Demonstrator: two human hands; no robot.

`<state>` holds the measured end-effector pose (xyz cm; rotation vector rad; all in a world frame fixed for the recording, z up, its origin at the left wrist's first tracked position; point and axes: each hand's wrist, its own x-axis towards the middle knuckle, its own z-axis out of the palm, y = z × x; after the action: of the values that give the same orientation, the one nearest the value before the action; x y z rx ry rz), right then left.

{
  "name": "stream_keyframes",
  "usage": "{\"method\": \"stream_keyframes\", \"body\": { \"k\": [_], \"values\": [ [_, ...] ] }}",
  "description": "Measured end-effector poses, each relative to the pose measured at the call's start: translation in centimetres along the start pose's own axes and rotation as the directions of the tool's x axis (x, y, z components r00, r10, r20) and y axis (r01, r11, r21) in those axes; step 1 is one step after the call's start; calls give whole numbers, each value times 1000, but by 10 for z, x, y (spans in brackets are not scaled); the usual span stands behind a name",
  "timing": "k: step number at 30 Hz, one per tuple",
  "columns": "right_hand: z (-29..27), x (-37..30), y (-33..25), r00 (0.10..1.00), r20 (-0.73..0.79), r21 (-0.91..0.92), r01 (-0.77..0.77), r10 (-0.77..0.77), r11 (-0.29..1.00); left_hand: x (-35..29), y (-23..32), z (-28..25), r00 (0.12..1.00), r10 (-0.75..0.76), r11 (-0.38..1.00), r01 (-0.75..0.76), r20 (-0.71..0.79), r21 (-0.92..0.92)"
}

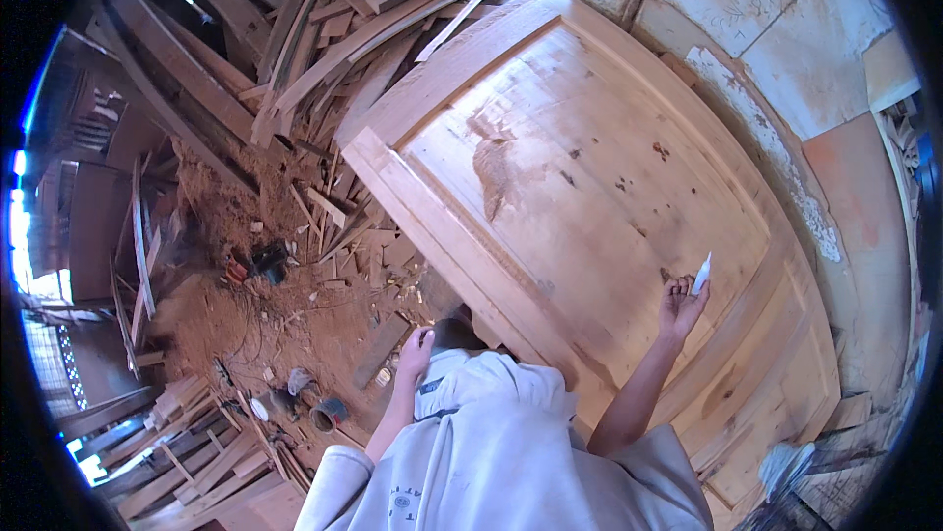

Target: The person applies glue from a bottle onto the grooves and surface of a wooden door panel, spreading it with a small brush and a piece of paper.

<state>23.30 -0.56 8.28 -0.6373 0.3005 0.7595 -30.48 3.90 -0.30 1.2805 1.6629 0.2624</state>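
A large wooden door (pixel 609 226) with framed panels lies in front of me and to my right. Its surface has dark knots, and a patch of brown sawdust (pixel 496 169) is spread over the upper panel. Above the door's lower right part, my right hand (pixel 680 309) grips a small white bottle with a pointed nozzle (pixel 702 276), its tip upward. My left hand (pixel 416 350) is beside my left leg, off the door, with its fingers curled closed. Whatever is inside those fingers, if anything, is too small to make out.
Piled wood offcuts (pixel 344 20) rise at the far left, beyond a sawdust-covered floor (pixel 226 325). Stacked planks (pixel 196 452) lie at the near left, close to a dark can (pixel 328 414). Large pale boards (pixel 776 30) line the right side.
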Motion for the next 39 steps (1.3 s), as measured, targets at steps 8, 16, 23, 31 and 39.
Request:
{"method": "stream_keyframes", "body": {
  "k": [8,16,23,31,39],
  "values": [
    [4,-76,4,997,73,-46,-31,35,998,-10,-7,7,998,16,998,-19,68,53],
    [-6,-149,66,970,37,-299,-217,239,929,13,-25,0,971,-116,946,172,209,-276],
    [4,-213,99,970,151,-410,-116,193,905,65,3,-9,916,-160,714,365,367,-598],
    [-11,-256,128,998,-56,-303,-47,31,952,134,45,-28,869,-105,761,383,484,-523],
    [-4,-304,182,971,-104,-218,190,-217,957,166,75,-51,699,-8,791,442,715,-423]
  ]
}}
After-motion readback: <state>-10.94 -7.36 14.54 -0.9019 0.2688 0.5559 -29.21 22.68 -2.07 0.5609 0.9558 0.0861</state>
